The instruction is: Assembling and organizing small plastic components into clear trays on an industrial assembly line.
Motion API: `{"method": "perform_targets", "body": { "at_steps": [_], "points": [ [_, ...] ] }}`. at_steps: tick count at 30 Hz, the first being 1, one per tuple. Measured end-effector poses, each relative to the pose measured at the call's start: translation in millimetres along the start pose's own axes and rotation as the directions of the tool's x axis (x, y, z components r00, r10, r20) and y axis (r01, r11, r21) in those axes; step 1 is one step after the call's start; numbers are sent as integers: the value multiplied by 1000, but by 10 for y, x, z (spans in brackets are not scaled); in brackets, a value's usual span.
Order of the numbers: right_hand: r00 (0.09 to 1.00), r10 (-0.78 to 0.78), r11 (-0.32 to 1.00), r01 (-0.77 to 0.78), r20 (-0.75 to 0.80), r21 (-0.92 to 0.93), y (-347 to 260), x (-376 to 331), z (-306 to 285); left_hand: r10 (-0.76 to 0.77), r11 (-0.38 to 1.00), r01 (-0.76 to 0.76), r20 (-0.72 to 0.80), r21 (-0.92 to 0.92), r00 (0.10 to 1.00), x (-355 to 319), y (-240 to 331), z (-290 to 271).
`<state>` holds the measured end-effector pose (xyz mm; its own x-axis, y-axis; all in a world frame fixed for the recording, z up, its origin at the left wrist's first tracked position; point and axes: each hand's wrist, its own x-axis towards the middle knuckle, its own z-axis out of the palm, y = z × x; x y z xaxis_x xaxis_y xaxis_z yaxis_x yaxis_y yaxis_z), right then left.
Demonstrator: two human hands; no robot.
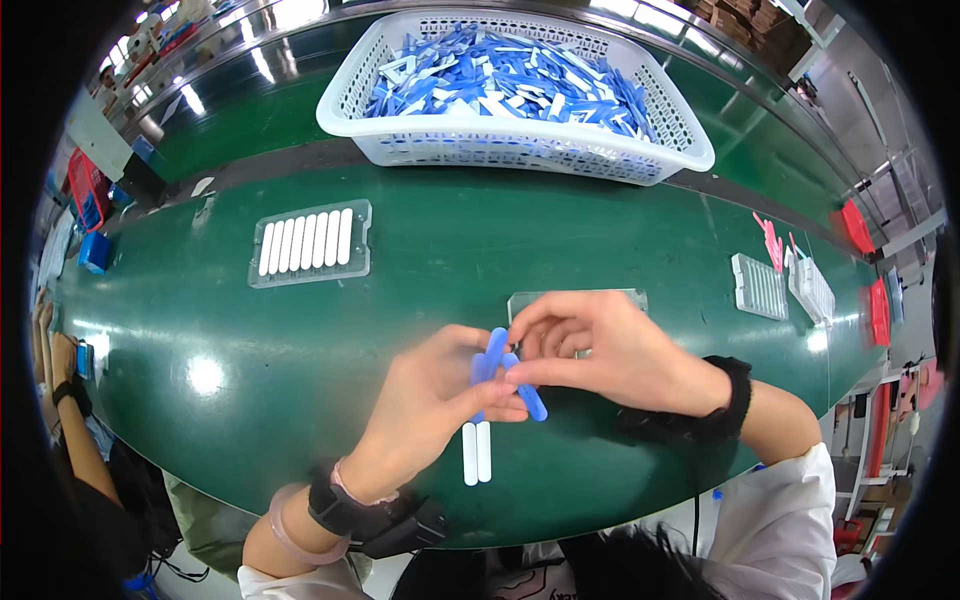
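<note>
Partial pale lettering (566, 596) on dark shirt (480, 578), just below near edge of counter (430, 250), cut off by picture's lower rim. Pinkish outline print (543, 580) right beside it, probably a graphic, view poor there. Brown cartons (762, 22) beyond counter's far right edge: any markings too small to read.

We are holding slim blue round-ended strips (495, 350) between our left hand (435, 385) and our right hand (595, 345): some are standing nearly upright, overlapping, and one is slanting down rightward under our right thumb. Below, two white round-ended strips (484, 455) are showing, parallel, side by side; their upper ends are meeting the blue.
</note>
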<state>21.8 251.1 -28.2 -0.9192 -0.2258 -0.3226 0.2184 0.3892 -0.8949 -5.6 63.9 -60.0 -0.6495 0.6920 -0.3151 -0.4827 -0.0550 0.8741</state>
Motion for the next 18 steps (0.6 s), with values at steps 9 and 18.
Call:
{"method": "perform_targets", "body": {
  "at_steps": [9,18],
  "points": [
    [819,-550,743,390,-164,-544,144,-146,-226,-43,995,44,15,-86,999,9,20,4],
    [799,-593,334,352,95,-874,278,-482,39,-60,980,84,134,-183,989,5,-9,-3]
  ]
}}
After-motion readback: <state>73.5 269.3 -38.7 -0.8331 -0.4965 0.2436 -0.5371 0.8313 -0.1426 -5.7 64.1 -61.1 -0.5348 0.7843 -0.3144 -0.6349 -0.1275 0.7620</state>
